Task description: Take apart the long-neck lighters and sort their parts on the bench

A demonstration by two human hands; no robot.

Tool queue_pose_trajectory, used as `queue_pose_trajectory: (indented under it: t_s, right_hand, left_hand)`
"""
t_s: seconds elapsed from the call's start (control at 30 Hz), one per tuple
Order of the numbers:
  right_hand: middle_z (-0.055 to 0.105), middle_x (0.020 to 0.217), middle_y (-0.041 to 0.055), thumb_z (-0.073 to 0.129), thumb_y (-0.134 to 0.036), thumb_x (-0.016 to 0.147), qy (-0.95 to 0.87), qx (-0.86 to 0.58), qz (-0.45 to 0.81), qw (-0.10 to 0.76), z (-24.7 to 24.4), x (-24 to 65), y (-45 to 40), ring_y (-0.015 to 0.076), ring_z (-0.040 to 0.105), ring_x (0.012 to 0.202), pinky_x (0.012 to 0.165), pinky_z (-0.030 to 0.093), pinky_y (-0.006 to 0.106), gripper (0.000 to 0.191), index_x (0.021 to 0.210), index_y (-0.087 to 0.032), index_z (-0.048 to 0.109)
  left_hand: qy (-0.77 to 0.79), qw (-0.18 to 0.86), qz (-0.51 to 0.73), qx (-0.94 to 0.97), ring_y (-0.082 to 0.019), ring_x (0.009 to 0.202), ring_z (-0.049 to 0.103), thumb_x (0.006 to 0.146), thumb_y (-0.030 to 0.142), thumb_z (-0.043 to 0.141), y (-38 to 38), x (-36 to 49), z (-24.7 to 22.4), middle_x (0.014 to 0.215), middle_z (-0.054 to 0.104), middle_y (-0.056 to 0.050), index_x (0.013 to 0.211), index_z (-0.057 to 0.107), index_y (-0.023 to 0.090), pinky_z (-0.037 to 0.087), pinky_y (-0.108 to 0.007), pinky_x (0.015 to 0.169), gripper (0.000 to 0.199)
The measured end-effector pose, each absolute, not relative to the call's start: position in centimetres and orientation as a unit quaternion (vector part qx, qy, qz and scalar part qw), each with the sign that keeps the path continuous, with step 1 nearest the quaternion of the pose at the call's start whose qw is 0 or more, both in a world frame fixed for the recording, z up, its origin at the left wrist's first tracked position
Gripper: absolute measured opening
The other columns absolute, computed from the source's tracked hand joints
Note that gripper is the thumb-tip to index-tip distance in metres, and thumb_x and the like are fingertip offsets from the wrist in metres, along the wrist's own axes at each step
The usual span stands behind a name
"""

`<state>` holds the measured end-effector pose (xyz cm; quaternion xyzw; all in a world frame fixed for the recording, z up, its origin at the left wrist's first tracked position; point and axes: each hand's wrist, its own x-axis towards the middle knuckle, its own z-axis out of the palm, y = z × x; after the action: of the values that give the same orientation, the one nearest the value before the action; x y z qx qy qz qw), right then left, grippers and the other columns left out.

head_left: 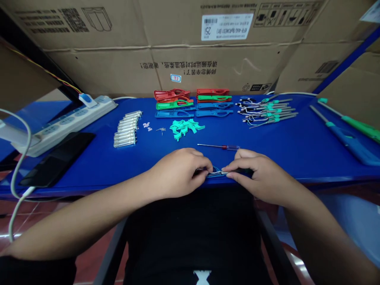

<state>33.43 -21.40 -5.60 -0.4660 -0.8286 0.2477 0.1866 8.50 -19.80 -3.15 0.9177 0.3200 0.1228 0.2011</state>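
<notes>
A blue lighter casing half (pixel 214 175) lies at the table's front edge between my two hands, largely covered by my fingers. My left hand (pixel 184 172) is closed, thumb and forefinger pinching the casing's left part. A white wire (pixel 212 172) runs from those fingertips across the casing. From the other side, my right hand (pixel 261 174) pinches a small part at the wire's right end, over the casing; the fingers hide most of that part. Just beyond the hands lies a screwdriver (pixel 225 147) with a clear red handle.
Behind sit green trigger pieces (pixel 185 127), screws (pixel 162 130), clear fuel tanks (pixel 127 128) and stacked casings (pixel 213 103). Wired metal nozzle tubes (pixel 270 111) lie back right, near assembled lighters (pixel 347 134). A power strip (pixel 65 122) and black phone (pixel 59 160) are left. Cardboard (pixel 178 51) stands behind.
</notes>
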Motion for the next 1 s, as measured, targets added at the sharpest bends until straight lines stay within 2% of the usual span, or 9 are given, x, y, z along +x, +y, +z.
queue_pose_trajectory:
  t_s: [0.3, 0.47, 0.57, 0.8, 1.0]
  right_hand:
    - [0.061, 0.087, 0.0035, 0.060, -0.029, 0.093, -0.846, -0.452, 0.207, 0.193, -5.8, 33.4, -21.6, 0.0186, 0.059, 0.085, 0.076, 0.049, 0.033, 0.018, 0.101, -0.028, 0.076]
    - [0.065, 0.097, 0.0053, 0.058, -0.022, 0.093, -0.870, -0.405, 0.182, 0.214, -5.8, 33.4, -22.0, 0.0206, 0.059, 0.095, 0.085, 0.048, 0.037, 0.018, 0.103, -0.025, 0.072]
    - [0.066, 0.099, 0.0051, 0.058, -0.023, 0.093, -0.872, -0.401, 0.180, 0.216, -5.9, 33.1, -22.1, 0.0208, 0.059, 0.097, 0.088, 0.048, 0.039, 0.014, 0.102, -0.024, 0.069]
    - [0.066, 0.098, 0.0048, 0.055, -0.024, 0.096, -0.877, -0.383, 0.183, 0.224, -6.3, 32.4, -22.2, 0.0205, 0.060, 0.093, 0.084, 0.049, 0.039, 0.014, 0.102, -0.026, 0.068]
    - [0.063, 0.100, 0.0050, 0.052, -0.020, 0.096, -0.887, -0.379, 0.181, 0.195, -6.1, 32.4, -22.4, 0.0209, 0.058, 0.095, 0.084, 0.047, 0.040, 0.020, 0.105, -0.028, 0.069]
  left_hand:
    - [0.296, 0.222, 0.137, 0.919, -0.017, 0.088, 0.065, 0.090, 0.010, 0.056, -19.9, 8.2, -3.6, 0.094, 0.072, -0.003, 0.101, 0.072, 0.019, 0.050, -0.035, 0.086, 0.021]
    - [0.300, 0.221, 0.167, 0.913, -0.016, 0.086, 0.062, 0.092, 0.011, 0.055, -20.4, 8.0, -4.2, 0.093, 0.071, -0.002, 0.102, 0.071, 0.019, 0.048, -0.033, 0.085, 0.021]
    - [0.301, 0.221, 0.174, 0.911, -0.017, 0.085, 0.060, 0.095, 0.014, 0.053, -20.7, 7.9, -4.5, 0.092, 0.070, -0.003, 0.104, 0.071, 0.019, 0.046, -0.033, 0.085, 0.021]
    - [0.309, 0.226, 0.184, 0.905, -0.017, 0.087, 0.057, 0.097, 0.017, 0.051, -21.0, 7.8, -5.0, 0.094, 0.068, -0.004, 0.106, 0.070, 0.018, 0.044, -0.033, 0.085, 0.022]
    - [0.304, 0.224, 0.194, 0.905, -0.017, 0.082, 0.054, 0.092, 0.015, 0.051, -21.1, 7.7, -5.1, 0.087, 0.064, -0.003, 0.100, 0.069, 0.018, 0.044, -0.033, 0.082, 0.020]
